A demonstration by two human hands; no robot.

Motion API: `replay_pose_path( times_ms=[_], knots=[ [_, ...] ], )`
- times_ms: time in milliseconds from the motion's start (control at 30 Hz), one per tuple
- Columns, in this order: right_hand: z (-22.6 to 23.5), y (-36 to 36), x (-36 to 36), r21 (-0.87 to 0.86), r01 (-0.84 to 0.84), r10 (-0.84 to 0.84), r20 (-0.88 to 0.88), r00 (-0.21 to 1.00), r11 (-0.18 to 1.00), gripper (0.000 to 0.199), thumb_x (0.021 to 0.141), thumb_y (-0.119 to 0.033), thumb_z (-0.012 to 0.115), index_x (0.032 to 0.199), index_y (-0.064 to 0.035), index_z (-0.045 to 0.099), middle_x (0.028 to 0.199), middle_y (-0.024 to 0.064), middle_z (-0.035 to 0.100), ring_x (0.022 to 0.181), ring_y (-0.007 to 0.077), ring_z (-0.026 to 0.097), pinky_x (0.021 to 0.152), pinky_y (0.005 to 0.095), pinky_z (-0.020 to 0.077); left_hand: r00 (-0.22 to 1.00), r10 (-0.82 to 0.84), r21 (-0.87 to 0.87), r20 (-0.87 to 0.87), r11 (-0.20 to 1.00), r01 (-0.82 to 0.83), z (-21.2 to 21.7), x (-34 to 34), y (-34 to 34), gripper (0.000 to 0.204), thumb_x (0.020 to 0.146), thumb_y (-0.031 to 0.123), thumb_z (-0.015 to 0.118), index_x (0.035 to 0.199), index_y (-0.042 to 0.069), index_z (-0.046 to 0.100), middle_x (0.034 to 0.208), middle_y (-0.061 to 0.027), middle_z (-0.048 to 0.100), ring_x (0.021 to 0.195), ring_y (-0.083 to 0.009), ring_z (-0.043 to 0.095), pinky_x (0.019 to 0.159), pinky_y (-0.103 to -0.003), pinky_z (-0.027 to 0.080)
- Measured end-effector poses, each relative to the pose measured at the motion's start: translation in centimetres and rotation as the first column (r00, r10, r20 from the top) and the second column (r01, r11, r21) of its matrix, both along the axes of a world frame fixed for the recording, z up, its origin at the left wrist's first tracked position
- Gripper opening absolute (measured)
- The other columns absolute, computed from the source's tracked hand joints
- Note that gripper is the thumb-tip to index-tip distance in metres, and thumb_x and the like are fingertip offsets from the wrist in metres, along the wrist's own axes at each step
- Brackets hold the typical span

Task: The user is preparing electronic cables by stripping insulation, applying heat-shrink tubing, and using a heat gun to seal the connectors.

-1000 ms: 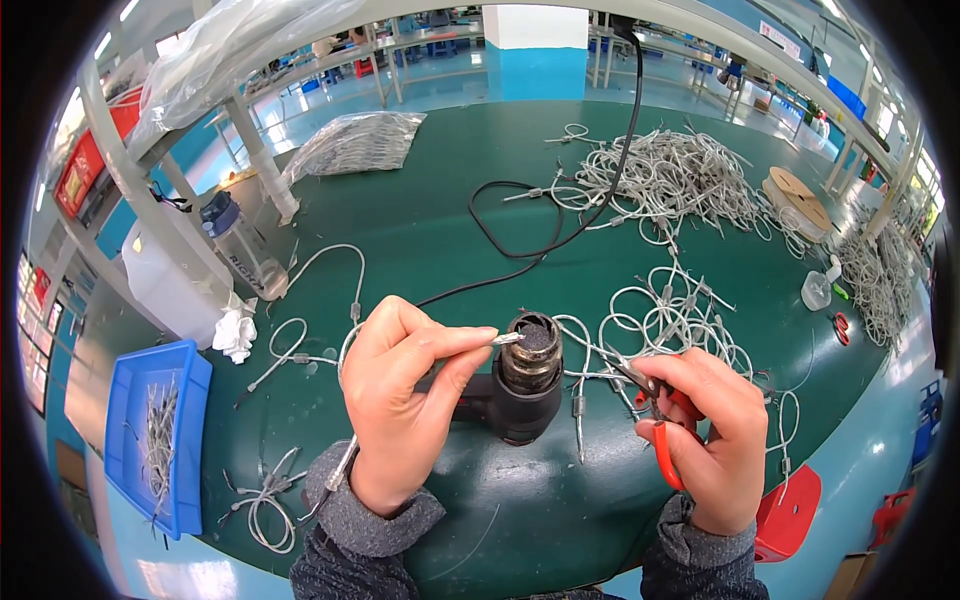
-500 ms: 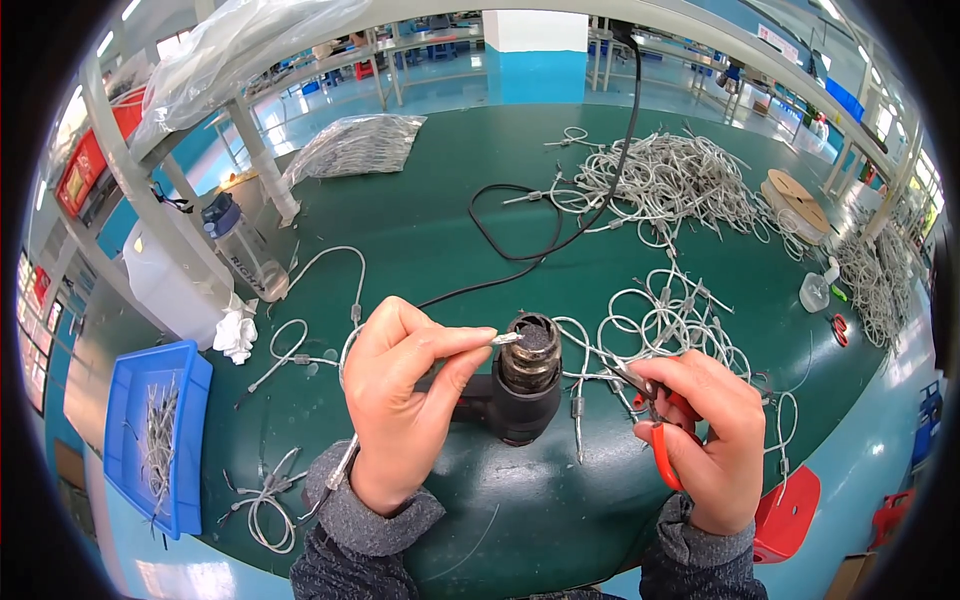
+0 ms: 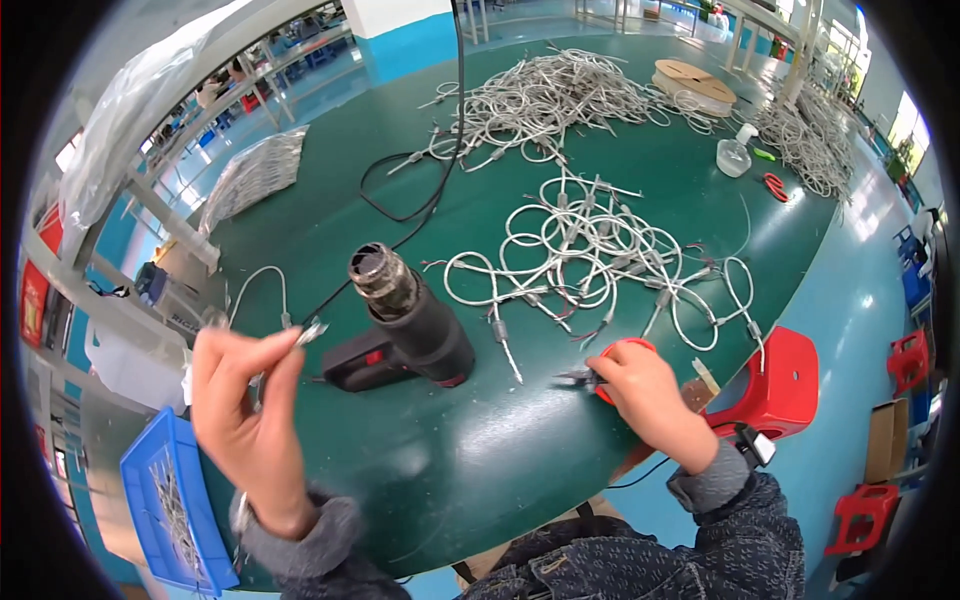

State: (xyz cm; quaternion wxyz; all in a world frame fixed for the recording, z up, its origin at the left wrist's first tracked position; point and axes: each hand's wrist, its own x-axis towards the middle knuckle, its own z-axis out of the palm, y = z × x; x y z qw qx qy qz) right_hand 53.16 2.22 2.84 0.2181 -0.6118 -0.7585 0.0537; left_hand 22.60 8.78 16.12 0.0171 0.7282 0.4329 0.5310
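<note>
My left hand (image 3: pixel 245 420) pinches a thin wire's metal end (image 3: pixel 310 331) above the green table's (image 3: pixel 480 470) near-left edge. The black heat gun (image 3: pixel 405 325) stands just right. My right hand (image 3: pixel 645 395), fingers closed on red-handled pliers (image 3: pixel 590 377), rests near the front rim, bare tabletop between.

Unclear from my view: red-handled tool (image 3: pixel 600 375), mostly hidden under right hand (image 3: pixel 645 395); blue bin (image 3: pixel 170 505), contents too small; cable tip (image 3: pixel 312 330), blurred.

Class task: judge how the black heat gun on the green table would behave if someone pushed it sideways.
The heat gun looks bulky, so probably heavy for its size. It lies on its side with a round barrel, so it might rock or roll slightly. Its black cord trails across the table and would likely drag.
</note>
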Motion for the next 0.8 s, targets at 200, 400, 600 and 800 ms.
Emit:
replay_pose_path(
  times_ms=[200,400,600,800],
  knots=[
    [-2.5,-0.4,-0.3,0.058,-0.006,0.0,0.096,0.995,0.998,0.034,0.07,0.002,0.058,0.103,-0.004,0.064,0.09,0.011,0.054,0.09,0.0284,0.052,0.078,0.0361,0.0447,0.942,0.193,-0.111,-0.273,0.967,-0.231,-3.9,-10.0,-4.7,0.017,0.069,-0.012,0.065,0.084,-0.002,0.064,0.072,-0.0061,0.045,0.067,-0.0147,0.048,0.058,-0.024,0.037],
    [-0.6,0.3,-0.6,-0.054,-0.065,0.074,0.181,0.981,0.996,0.035,0.069,0.002,0.057,0.103,-0.0044,0.064,0.092,0.0113,0.055,0.091,0.0278,0.052,0.079,0.0359,0.0452,0.899,0.253,-0.363,-0.357,0.849,-0.383,-12.9,-22.4,-5.3,0.017,0.071,-0.009,0.065,0.085,-0.001,0.062,0.076,-0.0064,0.052,0.07,-0.0162,0.054,0.06,-0.026,0.043],
    [1.3,5.6,-2.1,0.186,-0.141,0.109,0.172,0.979,0.972,0.034,0.069,0.001,0.059,0.102,-0.0026,0.063,0.09,0.012,0.054,0.086,0.029,0.053,0.075,0.0372,0.0469,0.868,0.222,-0.383,-0.443,0.829,-0.408,-11.6,-19.6,-6.7,0.03,0.066,-0.006,0.068,0.094,0.002,0.062,0.087,-0.0093,0.058,0.08,-0.0209,0.059,0.068,-0.03,0.047],
    [-3.3,14.6,-3.7,0.222,-0.14,0.063,0.321,0.945,0.965,0.015,0.069,-0.004,0.062,0.085,-0.0042,0.062,0.086,0.0104,0.056,0.086,0.0279,0.055,0.069,0.0392,0.0475,0.885,-0.027,-0.398,-0.465,0.899,-0.182,-6.0,-8.7,-10.4,0.034,0.066,-0.001,0.071,0.098,0.003,0.064,0.092,-0.0105,0.06,0.084,-0.0255,0.058,0.074,-0.033,0.047]
  ],
)
